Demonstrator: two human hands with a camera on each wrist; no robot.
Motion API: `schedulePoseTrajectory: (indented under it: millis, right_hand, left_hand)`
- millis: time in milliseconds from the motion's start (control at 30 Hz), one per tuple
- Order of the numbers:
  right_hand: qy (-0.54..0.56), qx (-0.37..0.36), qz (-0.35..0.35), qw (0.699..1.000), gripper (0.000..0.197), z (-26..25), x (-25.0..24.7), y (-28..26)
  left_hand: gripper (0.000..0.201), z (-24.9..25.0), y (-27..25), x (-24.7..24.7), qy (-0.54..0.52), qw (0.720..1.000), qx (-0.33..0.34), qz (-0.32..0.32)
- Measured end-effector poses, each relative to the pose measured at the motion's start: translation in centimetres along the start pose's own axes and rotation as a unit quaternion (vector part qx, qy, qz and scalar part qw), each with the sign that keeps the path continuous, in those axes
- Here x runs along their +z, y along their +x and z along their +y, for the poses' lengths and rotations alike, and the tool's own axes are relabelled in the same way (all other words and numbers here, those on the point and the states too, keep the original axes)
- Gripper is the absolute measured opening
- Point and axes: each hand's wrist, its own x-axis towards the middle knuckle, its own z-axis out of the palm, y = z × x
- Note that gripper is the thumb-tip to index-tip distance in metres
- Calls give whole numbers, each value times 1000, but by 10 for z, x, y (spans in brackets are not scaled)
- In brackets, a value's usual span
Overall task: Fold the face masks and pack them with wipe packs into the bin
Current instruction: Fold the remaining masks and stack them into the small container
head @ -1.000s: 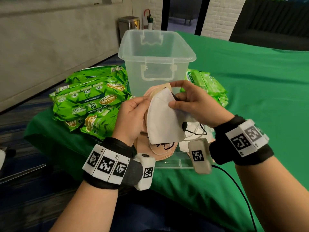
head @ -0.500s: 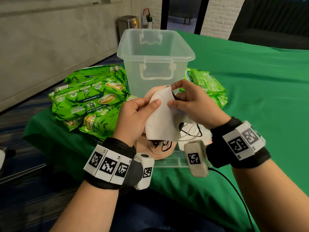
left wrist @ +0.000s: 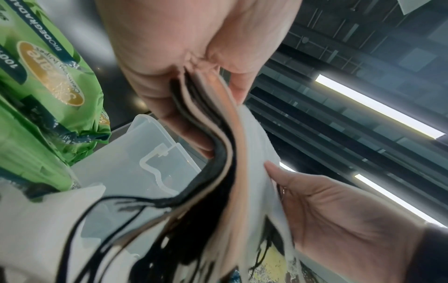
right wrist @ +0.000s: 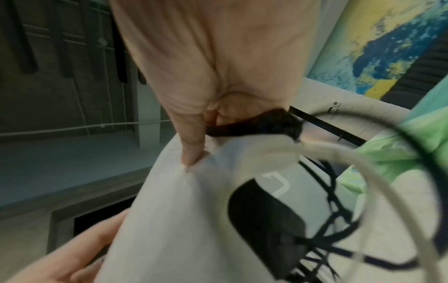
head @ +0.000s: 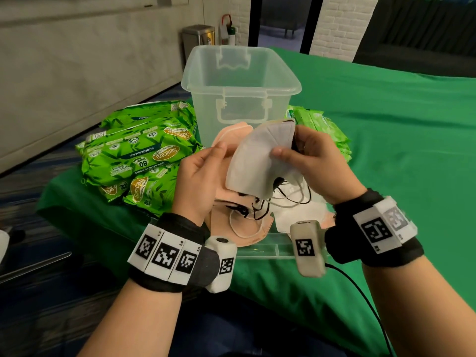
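Observation:
My right hand (head: pixel 288 146) pinches a folded white face mask (head: pixel 257 161) in front of the clear plastic bin (head: pixel 242 86), thumb on the near face and fingers behind; its ear loops dangle below. My left hand (head: pixel 219 163) sits just left of it and grips a stack of peach and black masks (left wrist: pixel 218 143), fingers curled round them. The right wrist view shows the thumb pressing into the white mask (right wrist: pixel 181 210). More peach masks (head: pixel 247 228) and white masks (head: pixel 296 215) lie on a clear lid (head: pixel 270 249) near the table edge.
Dark green wipe packs (head: pixel 139 150) are piled left of the bin and pale green packs (head: pixel 319 124) lie to its right. A green cloth (head: pixel 386 150) covers the table, stretching far to the right. The table edge runs just below my wrists.
The white mask has been raised and tipped towards the bin in my right hand. My left thumb has come off the white mask.

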Motion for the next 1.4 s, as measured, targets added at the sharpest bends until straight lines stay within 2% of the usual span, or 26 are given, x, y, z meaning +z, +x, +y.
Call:
schedulePoseTrajectory:
  millis: [67,133,233,300,433,633,800,933,1167,1400]
  right_hand:
    - [45,16,-8,999,30,-2,2,-1]
    - [42,18,-15,999,28,-4,10,0]
    - [23,34,-1,999,29,-3,21,3]
    - [13,44,7,999,33,-3,25,3]
    - [-6,51,7,999,37,-4,27,3]
    - [-21,37,-18,999,43,-1,22,7]
    - [-132,-9,-2,991,58,4,15,11]
    - [-191,-76,-2,979,48,3,16,14]
    - [-229,-72,-25,971,40,2,10,18]
    - [-176,-112,44,977,21,0,10,18]
  left_hand:
    - [34,1,0,1,-10,1000,-4,5]
    - [38,2,-1,3,-24,1000,-15,2]
    - [24,2,-3,7,-47,998,-22,-21]
    - [12,1,-3,6,-16,999,-6,-34]
    - [29,-3,-2,3,35,998,17,-44]
    - [51,-1,-1,2,15,997,29,-68]
    - [55,-3,-1,-1,48,995,45,-74]
    - [55,-3,-1,-1,71,993,58,-80]
    - [54,-3,-1,-2,107,987,81,-87]
    - [51,-5,0,-2,129,985,86,-76]
